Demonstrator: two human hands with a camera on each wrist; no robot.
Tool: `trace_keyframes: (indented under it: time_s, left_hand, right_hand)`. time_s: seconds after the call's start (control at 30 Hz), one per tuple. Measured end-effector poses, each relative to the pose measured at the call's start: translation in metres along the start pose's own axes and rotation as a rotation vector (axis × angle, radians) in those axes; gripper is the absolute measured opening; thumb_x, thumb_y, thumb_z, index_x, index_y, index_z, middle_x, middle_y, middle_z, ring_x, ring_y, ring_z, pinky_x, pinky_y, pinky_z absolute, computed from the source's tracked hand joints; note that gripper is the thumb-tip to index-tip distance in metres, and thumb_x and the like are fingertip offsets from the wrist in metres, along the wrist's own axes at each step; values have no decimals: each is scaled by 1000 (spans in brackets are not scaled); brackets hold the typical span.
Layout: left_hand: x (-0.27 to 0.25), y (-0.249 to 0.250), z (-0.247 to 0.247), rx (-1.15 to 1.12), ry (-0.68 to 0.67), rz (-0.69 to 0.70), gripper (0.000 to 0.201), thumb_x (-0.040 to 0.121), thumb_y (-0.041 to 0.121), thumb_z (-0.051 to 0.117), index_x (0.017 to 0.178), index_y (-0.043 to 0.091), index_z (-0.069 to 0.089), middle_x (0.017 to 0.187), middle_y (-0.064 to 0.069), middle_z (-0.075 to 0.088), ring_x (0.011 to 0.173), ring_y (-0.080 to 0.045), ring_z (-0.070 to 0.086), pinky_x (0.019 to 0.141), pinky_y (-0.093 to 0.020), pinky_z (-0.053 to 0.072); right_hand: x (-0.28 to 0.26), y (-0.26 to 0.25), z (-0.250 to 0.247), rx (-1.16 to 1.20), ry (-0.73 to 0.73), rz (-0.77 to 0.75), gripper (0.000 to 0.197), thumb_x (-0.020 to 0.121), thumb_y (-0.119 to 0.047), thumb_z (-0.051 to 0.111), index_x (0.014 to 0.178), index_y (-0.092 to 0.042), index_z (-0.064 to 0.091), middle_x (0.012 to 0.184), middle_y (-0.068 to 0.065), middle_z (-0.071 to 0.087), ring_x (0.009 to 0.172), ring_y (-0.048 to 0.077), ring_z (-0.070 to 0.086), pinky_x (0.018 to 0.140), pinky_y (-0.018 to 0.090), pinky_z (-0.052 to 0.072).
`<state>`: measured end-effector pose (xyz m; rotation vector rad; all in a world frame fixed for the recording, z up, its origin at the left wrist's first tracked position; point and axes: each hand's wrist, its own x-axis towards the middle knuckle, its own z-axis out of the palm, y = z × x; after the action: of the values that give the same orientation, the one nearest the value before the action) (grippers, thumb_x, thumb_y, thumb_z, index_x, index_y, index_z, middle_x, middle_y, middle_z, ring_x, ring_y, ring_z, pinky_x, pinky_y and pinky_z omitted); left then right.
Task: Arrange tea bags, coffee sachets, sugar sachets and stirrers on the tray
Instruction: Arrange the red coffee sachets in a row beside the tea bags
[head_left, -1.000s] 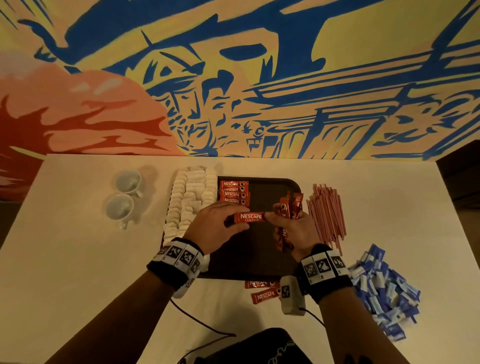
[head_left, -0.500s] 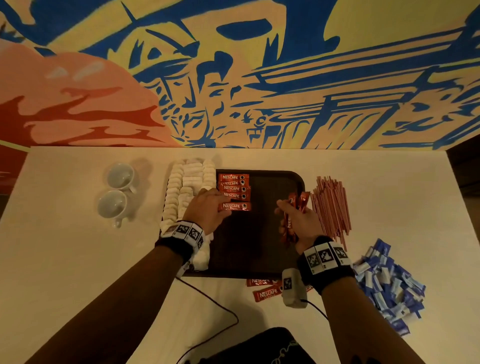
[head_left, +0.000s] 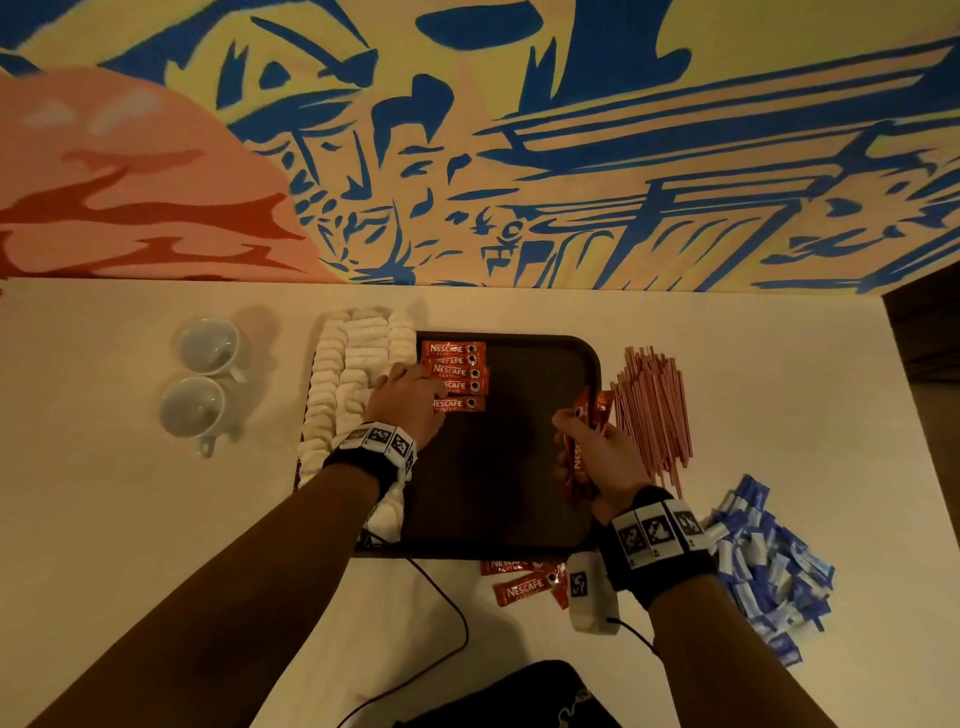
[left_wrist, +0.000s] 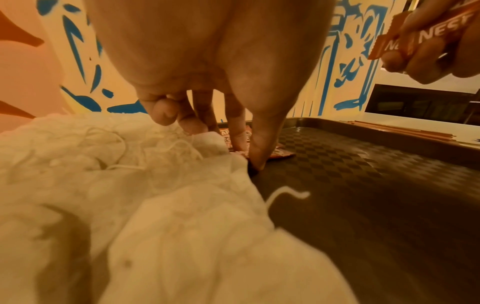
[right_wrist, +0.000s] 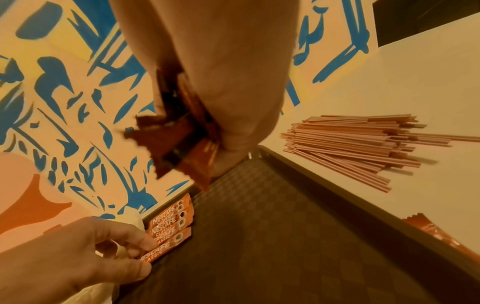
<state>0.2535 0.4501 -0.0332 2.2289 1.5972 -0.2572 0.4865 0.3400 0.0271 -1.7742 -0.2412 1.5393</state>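
A dark tray (head_left: 509, 493) lies in the middle of the white table. White tea bags (head_left: 358, 353) fill its left side in rows. Beside them runs a column of red coffee sachets (head_left: 457, 366). My left hand (head_left: 415, 389) pinches the left end of the nearest sachet (head_left: 465, 404), which lies flat on the tray (right_wrist: 166, 247). My right hand (head_left: 597, 457) hovers over the tray's right part and grips a bundle of coffee sachets (head_left: 589, 410). Pink stirrers (head_left: 654, 410) are heaped on the table right of the tray. Blue sugar sachets (head_left: 769, 566) are piled at the front right.
Two white cups (head_left: 200, 374) stand left of the tray. A few loose coffee sachets (head_left: 519, 590) lie on the table before the tray's front edge, next to a cable (head_left: 447, 597). A black bag (head_left: 519, 696) is at the near edge. A painted wall backs the table.
My left hand took one sachet from between both hands and laid it at the near end of the column. The right hand drew back to the right with its bundle.
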Motion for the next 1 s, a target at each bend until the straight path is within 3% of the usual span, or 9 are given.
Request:
trace_keyframes:
  time_s: [0.27, 0.43, 0.57, 0.67, 0.77, 0.9, 1.0]
  left_hand:
    - [1, 4, -4, -32, 41, 0, 36, 89, 30, 69, 125, 27, 65, 135, 0, 54, 126, -27, 44, 107, -44, 40]
    - [-17, 12, -19, -155, 125, -63, 34, 87, 31, 71, 120, 23, 68, 122, -5, 59, 115, -29, 51, 101, -43, 45]
    - [-49, 31, -43, -380, 188, -101, 26, 89, 37, 69, 114, 31, 69, 107, 4, 64, 103, -18, 58, 92, -39, 51]
    - [-81, 51, -64, -620, 195, -51, 20, 90, 37, 72, 110, 37, 70, 98, 19, 67, 94, 1, 62, 90, -29, 53]
    - [-112, 72, -87, -803, 187, 35, 22, 91, 39, 72, 112, 40, 70, 103, 22, 69, 99, 8, 60, 95, -27, 49]
    - [-141, 90, -113, -937, 194, 142, 28, 92, 49, 68, 119, 43, 67, 105, 14, 71, 106, 0, 62, 100, -33, 47]
    - [-159, 101, -127, -979, 223, 164, 26, 94, 40, 69, 120, 39, 69, 104, 11, 72, 106, -5, 64, 101, -34, 46]
  right_hand:
    - [-8, -2, 0, -39, -48, -17, 14, 95, -26, 70, 98, -12, 69, 70, 5, 61, 53, 20, 56, 53, 32, 47]
    - [-20, -7, -1, -28, -125, -24, 23, 94, -24, 70, 114, -13, 71, 75, 7, 63, 58, 19, 59, 55, 33, 48]
    - [-39, -22, 0, 43, -263, -50, 24, 96, -14, 63, 119, -15, 70, 82, 8, 63, 61, 20, 58, 56, 34, 44]
    - [-60, -35, 4, 116, -375, -102, 27, 97, -11, 61, 123, -14, 69, 85, 9, 67, 62, 19, 59, 57, 32, 47]
    - [-83, -46, 5, 130, -445, -168, 26, 97, -14, 65, 121, -5, 68, 94, 16, 71, 68, 20, 65, 63, 32, 54]
    - [-114, -54, 3, 156, -500, -236, 21, 97, -17, 66, 112, -3, 69, 99, 20, 75, 80, 24, 74, 68, 33, 62]
    - [-134, -55, 1, 157, -548, -257, 24, 98, -19, 65, 116, -4, 68, 111, 25, 72, 91, 29, 74, 73, 38, 64]
